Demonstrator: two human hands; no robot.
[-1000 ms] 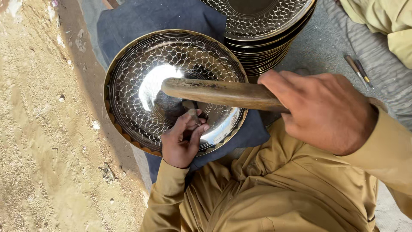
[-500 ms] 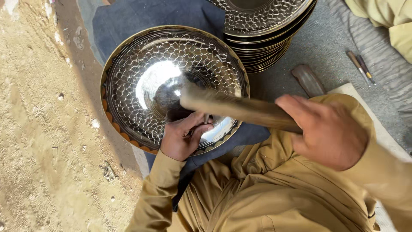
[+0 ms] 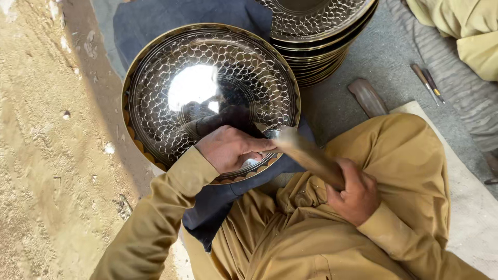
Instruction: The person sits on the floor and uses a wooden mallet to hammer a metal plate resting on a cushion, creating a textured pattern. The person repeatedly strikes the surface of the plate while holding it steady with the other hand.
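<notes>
My left hand (image 3: 231,149) rests on the near rim of one big round metal tray (image 3: 207,98), fingers curled together and pinched on a small tool I cannot make out, pressing at about five o'clock on the tray's face. My right hand (image 3: 355,194) is clamped around the wooden handle of one hammer (image 3: 306,154), which slants up toward ten o'clock so that its blurred head sits just beside my left knuckles at the tray's edge. The tray lies flat on a dark blue cloth (image 3: 218,207), its shiny surface covered in a scale-like pattern with a bright glare near the centre and a brass-coloured rim all around. At one o'clock from it stands one stack of similar trays (image 3: 321,46); I cannot count them exactly, but several rims show, and the stack's edge is just beside the tray I am working on. On the grey mat (image 3: 389,57) at two o'clock lie two thin rod-like tools (image 3: 426,83) side by side, and one flat dark piece (image 3: 367,97) lies nearer my knee. A fold of another person's pale clothing (image 3: 467,31) shows at the top right corner. To the left, from seven to eleven o'clock, sandy ground (image 3: 46,155) runs open along the tray's edge; on the right my bent leg hems the hammer in.
</notes>
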